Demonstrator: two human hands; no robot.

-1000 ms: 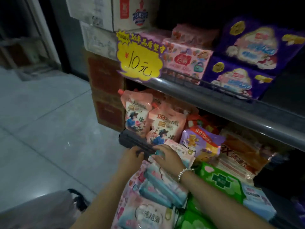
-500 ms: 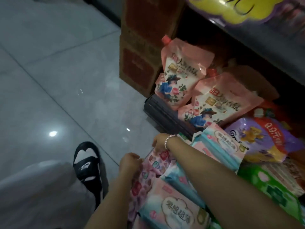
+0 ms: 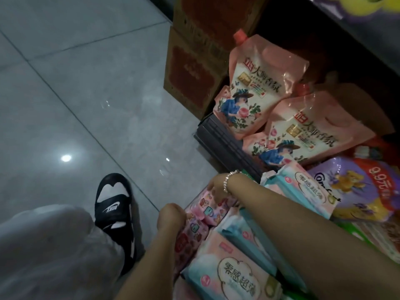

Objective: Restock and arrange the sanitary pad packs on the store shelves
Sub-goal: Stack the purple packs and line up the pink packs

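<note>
Although many packs already lie on the low shelf, the arranging looks only partly done, as far as I can judge. Beyond the hands, the grey floor (image 3: 75, 105) takes most of the view, and brown cartons (image 3: 194, 68) stand far ahead of them. Ahead and to the right of the hands, two pink refill pouches (image 3: 259, 87) lean against each other, and a purple bag (image 3: 355, 191) lies further right. A black slipper (image 3: 114, 204) rests on the floor just left of the left hand.

Under the right forearm, several pink and blue pad packs (image 3: 238, 271) lie loosely, some tilted and overlapping, so I think they are not yet in neat rows. One more of this kind (image 3: 303, 189) is just right of the right wrist. Between the two hands there is the patterned pink pack (image 3: 207, 211), at the front edge of the pile, near the floor.

The left hand (image 3: 171, 217) has curled fingers and seems to grip the near end of this patterned pack. The right hand (image 3: 216, 187), with a bracelet (image 3: 229, 180) at the wrist, reaches over its far end; its fingers bend down onto the pack, but they are partly hidden, so I cannot tell whether they grip or only press.
</note>
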